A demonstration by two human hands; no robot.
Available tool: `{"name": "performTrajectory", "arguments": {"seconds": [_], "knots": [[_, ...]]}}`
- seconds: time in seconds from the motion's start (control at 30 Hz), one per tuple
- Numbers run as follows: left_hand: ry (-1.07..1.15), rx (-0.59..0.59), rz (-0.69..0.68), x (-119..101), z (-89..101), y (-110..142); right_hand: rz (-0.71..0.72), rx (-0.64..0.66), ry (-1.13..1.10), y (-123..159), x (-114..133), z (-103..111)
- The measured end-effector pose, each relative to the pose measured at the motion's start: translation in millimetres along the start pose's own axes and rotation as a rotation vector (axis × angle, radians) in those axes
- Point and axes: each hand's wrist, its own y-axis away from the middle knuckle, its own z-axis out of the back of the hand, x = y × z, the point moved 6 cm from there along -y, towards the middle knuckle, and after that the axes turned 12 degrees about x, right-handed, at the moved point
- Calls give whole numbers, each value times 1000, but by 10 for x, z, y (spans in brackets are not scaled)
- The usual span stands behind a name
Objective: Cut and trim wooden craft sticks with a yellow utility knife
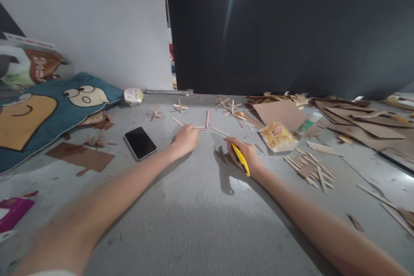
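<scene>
Yellow tool: I have the yellow tool (240, 159) in the right hand (249, 155), right of the frame's centre, slanting down to the right across the palm, its body smooth, curved and glossy.
Right fingers: closed around it; the fingertips are near the right end of a slanted stick (220, 131), and I cannot tell whether they touch.
Left hand: the left hand (186, 139) rests palm down at the centre, fingers bent and close together at the left end of a short flat stick (200, 128); whether they pinch it, I can't tell.
Striped stick: a pink-and-white striped stick (207, 119) points away from me, at the right end of the short flat stick.
Crossed sticks: pale, thin wood in star shapes (180, 107), upper centre.
Packet and glue: a shiny yellow packet (278, 137) lies right of the right hand, with a white-and-green glue stick (308, 123) beyond it.
Right side: a loose stick pile (310, 168); matt brown cardboard sheets (365, 125) behind, overlapping, with uneven edges.
Left side: a flat black-faced phone (140, 142), a brown card piece (80, 157), a soft teal cushion (77, 95) with cartoon faces.
Worktop: the worktop (194, 220) is grey and finely grained.
</scene>
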Motion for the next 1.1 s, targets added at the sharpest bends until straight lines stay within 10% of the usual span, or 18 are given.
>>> {"name": "performTrajectory", "arguments": {"seconds": [0.23,0.6,0.83,1.1], "knots": [[39,-23,73,327,275,-418,-2,-10,-5,-7,5,-5],[114,61,153,451,176,-509,36,3,-22,-20,-35,-30],[249,-104,74,365,299,-169,60,43,-4,-17,17,-15],[391,-55,-105,-60,-218,618,7,212,217,-56,61,-91]]}}
